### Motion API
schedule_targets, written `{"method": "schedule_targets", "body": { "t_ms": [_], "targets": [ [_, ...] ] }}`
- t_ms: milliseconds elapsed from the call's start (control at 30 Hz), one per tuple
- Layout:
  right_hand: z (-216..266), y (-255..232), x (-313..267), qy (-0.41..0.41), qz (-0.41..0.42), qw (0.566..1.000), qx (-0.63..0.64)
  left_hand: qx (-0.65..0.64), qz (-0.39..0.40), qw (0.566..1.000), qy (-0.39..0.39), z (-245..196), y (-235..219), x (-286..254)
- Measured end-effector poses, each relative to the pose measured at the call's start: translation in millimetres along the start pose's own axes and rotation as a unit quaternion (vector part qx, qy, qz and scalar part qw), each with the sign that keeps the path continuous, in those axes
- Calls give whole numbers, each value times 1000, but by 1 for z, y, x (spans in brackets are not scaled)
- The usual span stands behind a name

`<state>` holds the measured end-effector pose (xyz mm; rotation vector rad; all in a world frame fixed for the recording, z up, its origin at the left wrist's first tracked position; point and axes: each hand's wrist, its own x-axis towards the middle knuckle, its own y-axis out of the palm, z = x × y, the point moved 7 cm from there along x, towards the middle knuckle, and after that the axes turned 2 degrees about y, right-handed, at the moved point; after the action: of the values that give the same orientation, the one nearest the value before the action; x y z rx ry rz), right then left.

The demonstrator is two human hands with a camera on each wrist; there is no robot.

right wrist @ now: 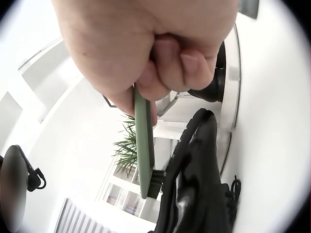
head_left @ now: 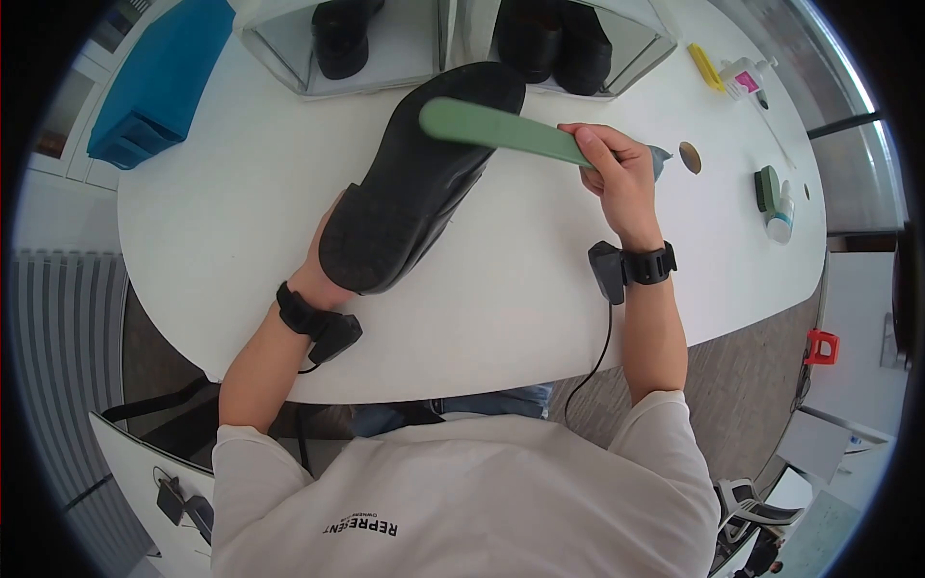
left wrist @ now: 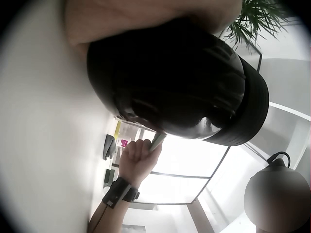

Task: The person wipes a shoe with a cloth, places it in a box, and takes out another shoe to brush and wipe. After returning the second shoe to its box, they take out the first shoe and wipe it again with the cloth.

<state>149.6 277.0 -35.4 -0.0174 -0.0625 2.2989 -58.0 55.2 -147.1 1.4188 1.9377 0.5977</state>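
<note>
A black leather shoe (head_left: 409, 183) is held with its sole facing up and its heel toward the person. My left hand (head_left: 316, 275) grips it from below at the heel end, the fingers mostly hidden beneath it. My right hand (head_left: 626, 183) holds a long green brush (head_left: 511, 132) by its handle, the fingers curled round it. In the right wrist view, dark bristles (right wrist: 156, 183) at the brush's far end meet the edge of the shoe's sole. Laces (right wrist: 235, 191) hang on the shoe's underside.
Two clear-fronted boxes (head_left: 337, 91) at the back contain black shoes (head_left: 554, 48). A blue case (head_left: 159, 91) lies at the back left. Toward the right are a grey-blue cloth (head_left: 660, 161), a yellow object (head_left: 705, 67), a white bottle (head_left: 742, 79), another green brush (head_left: 767, 189) and a small bottle (head_left: 781, 220).
</note>
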Motion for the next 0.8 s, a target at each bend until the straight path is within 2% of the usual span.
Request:
{"method": "schedule_targets", "body": {
  "t_ms": [67,200,333,467,567,600,633,667,733,800],
  "targets": [
    [-6,-3,3,3,-12,1000,27,33,-3,999,18,-6,3,0],
    [-10,1,1,3,32,999,-21,-122,-48,991,-40,-11,8,-4],
    [-10,-5,7,-11,-44,997,57,-272,-86,955,-82,-11,12,-8],
    [-12,-18,8,-14,-125,990,67,-417,-123,892,-127,-5,15,-11],
    [-18,-27,10,-5,-152,985,85,-514,-145,830,-162,0,18,-13],
    [-19,-30,9,-3,-154,984,85,-545,-154,806,-175,2,20,-14],
    [-18,-26,11,7,-108,990,87,-575,-163,780,-186,4,21,-15],
    [-18,-20,12,15,-60,994,90,-575,-163,780,-186,6,19,-16],
    [-12,-14,8,3,-67,995,69,-415,-78,899,-114,0,10,-8],
    [-8,-9,10,-8,-76,996,48,-233,9,972,-38,-4,6,-1]
  ]
}}
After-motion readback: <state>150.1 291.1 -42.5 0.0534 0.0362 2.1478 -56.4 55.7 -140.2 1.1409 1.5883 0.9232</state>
